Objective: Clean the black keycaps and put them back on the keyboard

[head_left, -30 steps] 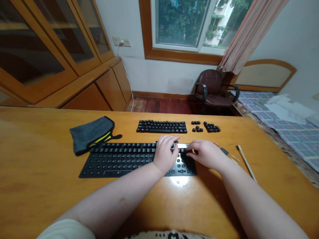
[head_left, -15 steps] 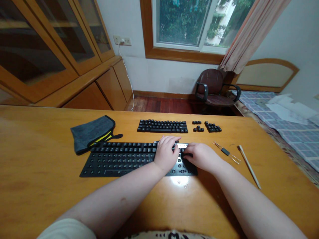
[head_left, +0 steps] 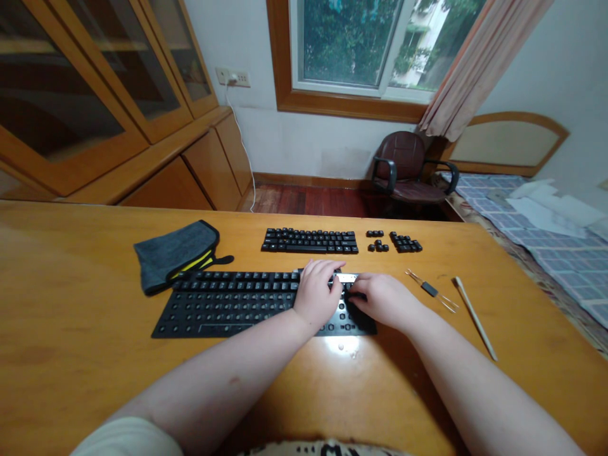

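Observation:
A black keyboard (head_left: 237, 308) lies in front of me, with keycaps on its upper rows and bare switches over most of the lower part. My left hand (head_left: 319, 288) rests on it right of the middle, fingers stretched towards the far edge and thumb apart. At the number pad, my right hand (head_left: 380, 296) has its fingers bent in a pinch against the keyboard. Whatever is between those fingertips is hidden. Beyond the keyboard sits a block of removed black keycaps (head_left: 308, 240), with smaller groups of keycaps (head_left: 405, 242) to its right.
A wire keycap puller (head_left: 430, 289) and a thin brush (head_left: 475, 320) lie right of my right hand. The grey cloth (head_left: 177, 253) with yellow lining touches the keyboard's far left corner. All rest on a wooden desk (head_left: 71, 316). An office chair (head_left: 403, 168) stands beyond it.

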The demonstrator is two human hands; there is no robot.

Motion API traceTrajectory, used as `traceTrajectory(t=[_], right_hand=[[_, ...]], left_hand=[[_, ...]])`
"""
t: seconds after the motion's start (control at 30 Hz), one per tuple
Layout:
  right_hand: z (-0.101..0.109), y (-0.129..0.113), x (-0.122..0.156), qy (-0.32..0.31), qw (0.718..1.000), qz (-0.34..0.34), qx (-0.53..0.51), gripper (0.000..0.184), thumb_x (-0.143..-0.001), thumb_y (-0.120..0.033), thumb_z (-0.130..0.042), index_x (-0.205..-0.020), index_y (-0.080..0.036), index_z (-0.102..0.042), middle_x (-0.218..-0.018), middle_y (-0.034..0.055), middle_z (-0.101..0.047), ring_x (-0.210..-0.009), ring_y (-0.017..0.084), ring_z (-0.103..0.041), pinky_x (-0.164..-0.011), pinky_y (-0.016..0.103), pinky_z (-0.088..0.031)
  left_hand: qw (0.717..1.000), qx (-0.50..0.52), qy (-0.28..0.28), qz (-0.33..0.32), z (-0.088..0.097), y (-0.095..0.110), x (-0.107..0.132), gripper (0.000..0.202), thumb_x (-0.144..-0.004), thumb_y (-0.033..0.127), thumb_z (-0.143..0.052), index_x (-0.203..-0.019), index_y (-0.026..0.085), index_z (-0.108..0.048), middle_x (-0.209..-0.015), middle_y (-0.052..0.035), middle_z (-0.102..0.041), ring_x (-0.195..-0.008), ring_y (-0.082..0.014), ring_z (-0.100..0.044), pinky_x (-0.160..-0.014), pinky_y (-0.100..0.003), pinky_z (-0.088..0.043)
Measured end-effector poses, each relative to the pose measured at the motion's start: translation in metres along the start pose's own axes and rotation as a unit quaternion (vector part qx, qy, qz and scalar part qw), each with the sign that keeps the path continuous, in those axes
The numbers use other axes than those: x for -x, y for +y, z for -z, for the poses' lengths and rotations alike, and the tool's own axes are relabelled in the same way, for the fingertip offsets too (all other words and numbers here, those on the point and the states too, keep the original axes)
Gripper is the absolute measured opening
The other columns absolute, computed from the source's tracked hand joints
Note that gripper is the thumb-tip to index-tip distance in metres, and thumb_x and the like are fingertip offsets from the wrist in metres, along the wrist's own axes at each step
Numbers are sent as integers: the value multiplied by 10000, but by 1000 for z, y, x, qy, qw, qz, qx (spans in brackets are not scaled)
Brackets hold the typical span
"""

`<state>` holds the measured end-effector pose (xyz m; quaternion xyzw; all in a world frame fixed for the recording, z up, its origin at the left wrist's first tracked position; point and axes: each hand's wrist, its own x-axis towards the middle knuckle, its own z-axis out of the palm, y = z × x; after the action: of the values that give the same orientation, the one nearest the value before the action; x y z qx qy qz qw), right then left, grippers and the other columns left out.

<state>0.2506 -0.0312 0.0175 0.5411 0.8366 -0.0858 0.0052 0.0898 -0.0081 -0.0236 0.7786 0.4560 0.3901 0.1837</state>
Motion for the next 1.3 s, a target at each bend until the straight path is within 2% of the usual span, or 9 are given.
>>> traceTrajectory(t=[0.33,0.47,0.57,0.7,0.8,0.9,1.13,1.2,1.3], right_hand=[[-4,-2,-1,-1,1000,-18,1,152,-765,-278,-562,-859,-246,-677,-865,22,-663,-708,163,-598,-594,243,-374],[-5,-2,-2,2,999,-41,-29,101,-746,-278,-597,-800,-251,-679,-855,12,-647,-717,156,-590,-605,242,-376],[-7,-1,-4,6,994,-74,-82,76,-711,-267,-640,-779,-244,-665,-844,7,-628,-730,151,-586,-634,241,-392],[-13,6,-8,47,975,-147,-162,384,-596,-263,-731,-960,-214,-621,-976,36,-600,-869,178,-580,-748,264,-416],[-19,14,-13,36,958,-184,-215,619,-529,-281,-768,-1108,-185,-569,-1079,72,-581,-959,205,-564,-831,294,-411],[-22,19,-16,11,953,-186,-239,610,-534,-295,-762,-1104,-170,-585,-1066,80,-589,-960,212,-569,-842,299,-412],[-22,16,-18,11,954,-194,-229,587,-505,-299,-773,-1058,-180,-616,-1029,78,-604,-915,213,-589,-811,297,-430],[-18,18,-16,23,952,-197,-233,640,-512,-356,-768,-1098,-164,-598,-1052,100,-605,-913,218,-593,-808,302,-436],[-1,29,-6,56,939,-234,-245,629,-613,-463,-685,-1159,-175,-560,-1037,99,-631,-845,200,-614,-749,291,-456]], left_hand=[[1000,-1,-10,-1,1,0,0,297,-783,112,-471,-1039,213,-584,-1024,-31,-633,-999,-187,-541,-998,-403,-344],[998,-36,-49,-2,0,1,1,306,-788,134,-483,-1065,220,-580,-1072,-24,-628,-1031,-189,-525,-1024,-419,-307],[992,-90,-88,-16,-3,2,3,303,-810,163,-468,-1083,233,-580,-1120,-29,-617,-1119,-222,-472,-1058,-496,-209],[982,-135,-125,-33,-5,4,6,308,-837,185,-436,-1118,221,-558,-1138,-50,-610,-1144,-236,-450,-1061,-546,-141],[980,-135,-141,-38,-5,4,6,322,-831,171,-442,-1132,221,-543,-1137,-54,-610,-1093,-223,-488,-1062,-550,-128],[981,-130,-141,-39,-5,4,5,319,-824,158,-445,-1120,219,-549,-1123,-61,-615,-1067,-224,-501,-1056,-557,-133],[984,-123,-120,-42,-8,2,6,321,-807,138,-457,-1101,221,-559,-1099,-57,-622,-1052,-224,-510,-1056,-543,-153],[984,-121,-120,-41,-8,1,6,319,-809,141,-456,-1100,217,-563,-1099,-59,-620,-1056,-222,-509,-1057,-535,-160],[985,-119,-119,-39,-7,1,6,305,-815,149,-454,-1089,215,-570,-1099,-61,-620,-1052,-219,-513,-1051,-530,-176]])
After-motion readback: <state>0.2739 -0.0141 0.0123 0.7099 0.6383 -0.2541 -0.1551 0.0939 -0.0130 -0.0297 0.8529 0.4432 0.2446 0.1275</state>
